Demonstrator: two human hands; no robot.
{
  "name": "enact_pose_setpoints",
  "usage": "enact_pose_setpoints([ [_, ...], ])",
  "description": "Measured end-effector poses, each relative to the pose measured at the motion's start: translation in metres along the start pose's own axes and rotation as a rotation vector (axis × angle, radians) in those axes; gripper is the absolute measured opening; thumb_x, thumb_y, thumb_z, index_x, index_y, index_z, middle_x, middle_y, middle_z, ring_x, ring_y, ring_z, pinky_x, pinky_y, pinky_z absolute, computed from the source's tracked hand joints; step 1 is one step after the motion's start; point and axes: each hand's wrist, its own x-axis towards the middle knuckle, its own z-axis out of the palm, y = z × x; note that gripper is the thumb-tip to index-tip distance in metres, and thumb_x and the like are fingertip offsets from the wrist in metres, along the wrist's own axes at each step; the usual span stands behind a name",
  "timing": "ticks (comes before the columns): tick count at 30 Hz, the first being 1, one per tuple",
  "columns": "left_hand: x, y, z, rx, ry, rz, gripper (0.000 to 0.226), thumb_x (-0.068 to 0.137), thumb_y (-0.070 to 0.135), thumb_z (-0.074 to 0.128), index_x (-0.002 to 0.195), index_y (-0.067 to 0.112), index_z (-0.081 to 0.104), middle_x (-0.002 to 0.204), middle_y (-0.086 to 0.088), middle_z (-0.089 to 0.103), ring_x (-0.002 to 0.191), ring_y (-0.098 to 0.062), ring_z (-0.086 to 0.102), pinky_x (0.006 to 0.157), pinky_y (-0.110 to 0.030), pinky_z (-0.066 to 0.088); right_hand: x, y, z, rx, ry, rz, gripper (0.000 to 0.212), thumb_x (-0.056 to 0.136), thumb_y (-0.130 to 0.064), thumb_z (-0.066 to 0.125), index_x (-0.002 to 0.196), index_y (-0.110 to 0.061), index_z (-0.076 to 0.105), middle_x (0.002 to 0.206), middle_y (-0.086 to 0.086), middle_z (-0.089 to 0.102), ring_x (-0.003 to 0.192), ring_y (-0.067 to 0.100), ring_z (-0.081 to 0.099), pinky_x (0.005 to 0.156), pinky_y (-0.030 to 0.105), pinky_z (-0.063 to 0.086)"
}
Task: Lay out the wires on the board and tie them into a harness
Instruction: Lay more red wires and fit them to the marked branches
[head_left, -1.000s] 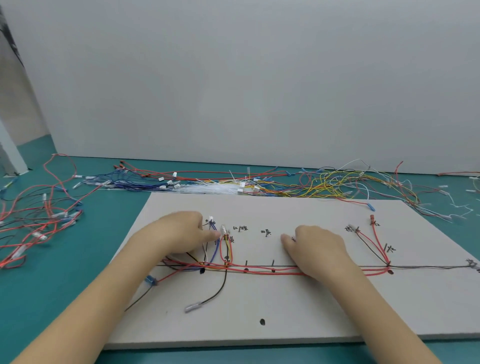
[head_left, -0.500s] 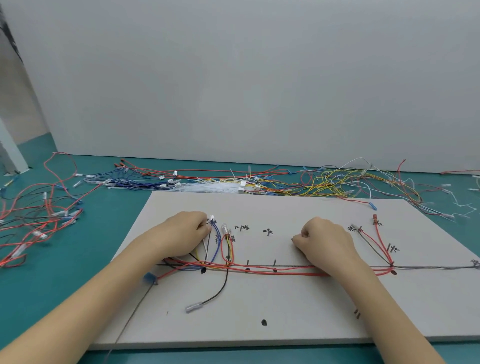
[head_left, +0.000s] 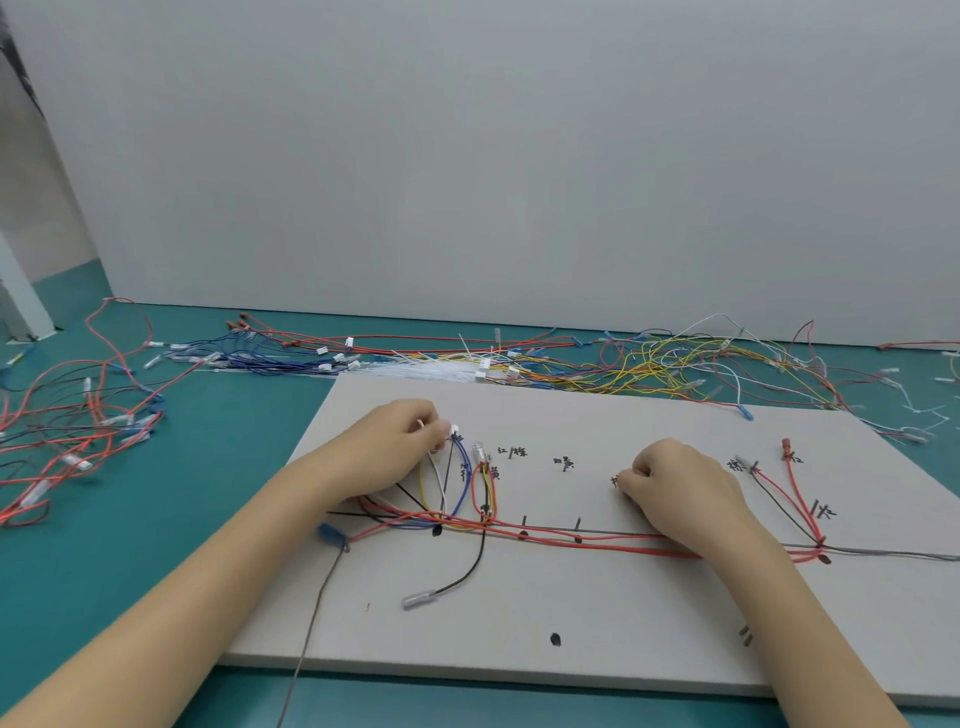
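A grey board (head_left: 597, 623) with black marks lies in front of me. Red wires (head_left: 582, 538) run along its drawn line, with branches up to the right (head_left: 795, 499). My left hand (head_left: 400, 452) pinches the white connector (head_left: 454, 430) of a blue, white and yellow wire bunch (head_left: 452, 483) at the upper left of the board. My right hand (head_left: 675, 483) rests curled on the board's middle, its fingertips pinching a small wire end; what it holds is mostly hidden. A black wire with a clear terminal (head_left: 415, 600) hangs loose below the line.
Heaps of loose wires lie on the teal table: red ones at the left (head_left: 72, 431), blue, red and yellow ones behind the board (head_left: 571, 358). A grey wire (head_left: 311, 623) with a blue terminal (head_left: 330, 532) trails off the board's near-left edge. A grey wall stands behind.
My left hand shifted up and now holds the white connector with the blue bunch lifted. My right hand moved right and up. The grey wire now trails off the board's front edge.
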Motion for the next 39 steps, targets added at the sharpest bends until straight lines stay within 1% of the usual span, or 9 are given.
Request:
enact_pose_setpoints([
  [4, -0.004, -0.012, -0.025, -0.103, 0.07, -0.033, 0.019, 0.094, 0.036, 0.058, 0.081, 0.024, 0.063, 0.063, 0.007, 0.055, 0.056, -0.006, 0.05, 0.059, -0.026, 0.04, 0.0, 0.001, 0.002, -0.01, 0.014, -0.023, 0.036, 0.09, -0.027, 0.05, 0.061, -0.014, 0.035, 0.059, 0.004, 0.044, 0.062, 0.028, 0.043, 0.051, 0.028, 0.028],
  [8, -0.011, -0.027, -0.044, 0.012, -0.039, -0.095, 0.014, 0.081, 0.036, 0.075, 0.074, 0.027, 0.068, 0.074, 0.009, 0.065, 0.062, -0.006, 0.056, 0.064, -0.027, 0.045, -0.002, 0.002, 0.004, -0.034, 0.049, -0.064, 0.034, 0.091, -0.026, 0.047, 0.062, -0.014, 0.036, 0.061, 0.005, 0.047, 0.064, 0.029, 0.045, 0.05, 0.029, 0.026],
  [10, -0.012, -0.028, -0.048, 0.013, -0.024, -0.115, 0.012, 0.077, 0.038, 0.078, 0.074, 0.03, 0.069, 0.075, 0.008, 0.067, 0.063, -0.008, 0.057, 0.063, -0.029, 0.047, -0.002, 0.003, 0.005, -0.032, 0.055, -0.07, 0.033, 0.091, -0.027, 0.047, 0.062, -0.014, 0.038, 0.064, 0.006, 0.05, 0.065, 0.03, 0.046, 0.051, 0.029, 0.027],
  [17, -0.014, -0.027, -0.041, 0.189, -0.075, -0.19, 0.01, 0.08, 0.032, 0.076, 0.077, 0.026, 0.068, 0.078, 0.009, 0.065, 0.069, -0.008, 0.06, 0.057, -0.021, 0.042, -0.002, 0.004, 0.004, 0.024, 0.03, -0.094, 0.035, 0.091, -0.025, 0.048, 0.061, -0.014, 0.033, 0.061, 0.006, 0.042, 0.06, 0.026, 0.038, 0.052, 0.031, 0.026],
  [23, -0.013, -0.022, -0.041, 0.232, -0.038, -0.179, 0.015, 0.081, 0.023, 0.075, 0.069, 0.02, 0.067, 0.071, 0.006, 0.065, 0.062, -0.007, 0.057, 0.05, -0.016, 0.038, -0.002, 0.006, 0.003, 0.048, 0.002, -0.12, 0.037, 0.091, -0.024, 0.049, 0.062, -0.014, 0.03, 0.061, 0.006, 0.037, 0.059, 0.025, 0.033, 0.052, 0.034, 0.025],
  [28, -0.014, -0.024, -0.044, 0.253, -0.062, -0.16, 0.023, 0.079, 0.018, 0.073, 0.06, 0.018, 0.06, 0.062, 0.005, 0.06, 0.056, -0.011, 0.051, 0.052, -0.022, 0.039, 0.0, 0.006, 0.001, 0.092, -0.001, -0.146, 0.04, 0.089, -0.022, 0.052, 0.058, -0.015, 0.03, 0.058, 0.002, 0.033, 0.057, 0.022, 0.031, 0.052, 0.034, 0.024],
  [32, -0.017, -0.03, -0.048, 0.225, -0.118, -0.166, 0.021, 0.08, 0.023, 0.074, 0.063, 0.019, 0.063, 0.061, 0.008, 0.062, 0.057, -0.008, 0.053, 0.055, -0.022, 0.041, 0.001, 0.005, 0.0, 0.111, -0.006, -0.143, 0.04, 0.087, -0.021, 0.054, 0.055, -0.015, 0.03, 0.055, 0.001, 0.031, 0.054, 0.021, 0.029, 0.051, 0.033, 0.023],
  [36, -0.014, -0.031, -0.046, 0.189, -0.084, -0.174, 0.021, 0.077, 0.032, 0.075, 0.064, 0.019, 0.065, 0.059, 0.009, 0.064, 0.057, -0.007, 0.054, 0.056, -0.023, 0.042, 0.003, 0.004, 0.001, 0.11, -0.038, -0.083, 0.039, 0.087, -0.027, 0.052, 0.057, -0.017, 0.03, 0.056, 0.003, 0.033, 0.055, 0.023, 0.032, 0.05, 0.03, 0.024],
  [39, -0.008, -0.029, -0.039, 0.095, 0.028, -0.148, 0.018, 0.081, 0.041, 0.072, 0.078, 0.025, 0.065, 0.078, 0.009, 0.067, 0.069, -0.008, 0.059, 0.06, -0.024, 0.043, 0.004, 0.005, 0.0, 0.114, -0.049, -0.067, 0.042, 0.089, -0.035, 0.051, 0.057, -0.017, 0.032, 0.054, 0.0, 0.035, 0.055, 0.023, 0.036, 0.05, 0.029, 0.027],
])
